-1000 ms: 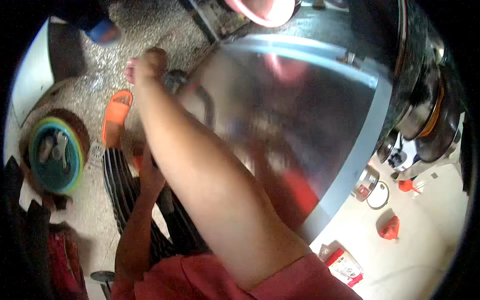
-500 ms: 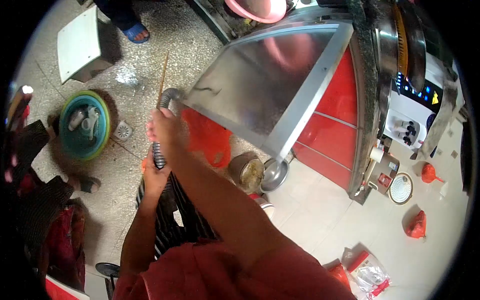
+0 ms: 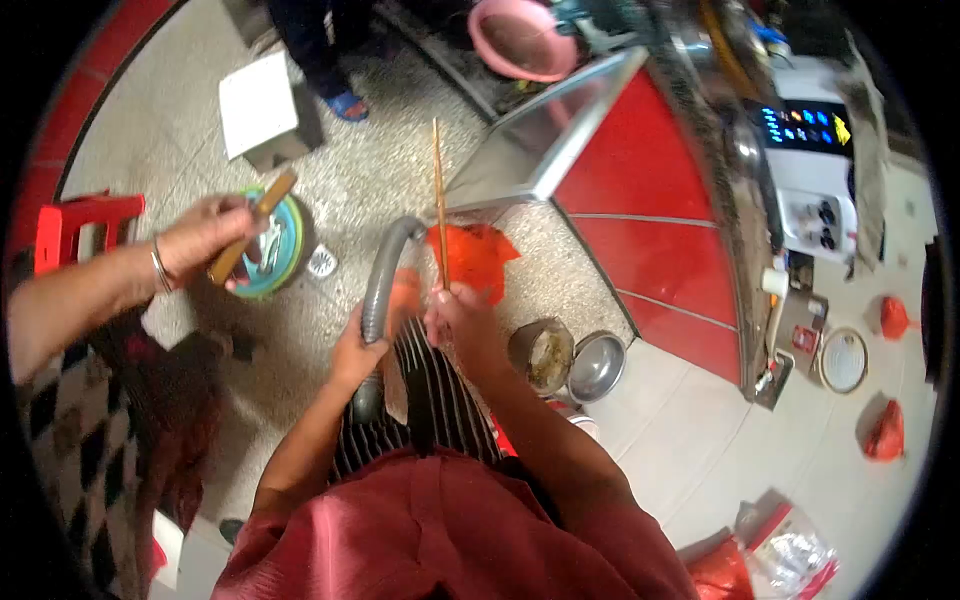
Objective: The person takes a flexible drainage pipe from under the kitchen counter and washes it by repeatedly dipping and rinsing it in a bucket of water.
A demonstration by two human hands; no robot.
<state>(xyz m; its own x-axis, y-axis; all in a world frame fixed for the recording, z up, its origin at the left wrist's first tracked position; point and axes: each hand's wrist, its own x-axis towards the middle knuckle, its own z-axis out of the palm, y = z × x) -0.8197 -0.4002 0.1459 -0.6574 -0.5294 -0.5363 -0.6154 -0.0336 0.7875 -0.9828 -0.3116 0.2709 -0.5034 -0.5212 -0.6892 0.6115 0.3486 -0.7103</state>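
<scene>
My left hand is closed around a grey ribbed hose, whose upper end bends over to the right. To the right of it, my right hand grips a thin wooden stick that points up and away from me. Behind that hand an orange plastic bag lies on the floor, beyond the hose's bent end. From the left reaches another person's hand, wearing a bracelet and holding a piece of wood over a blue-green basin.
An angled, metal-framed door stands ahead, beside red cabinet panels. A used pot and steel bowl sit on the floor at right. Further off are a pink basin, white stool and red stool.
My right hand has come off the hose and holds the stick apart from it. Another person's hand with the wood has entered from the left. The metal-framed door looks narrower; the view has shifted.
</scene>
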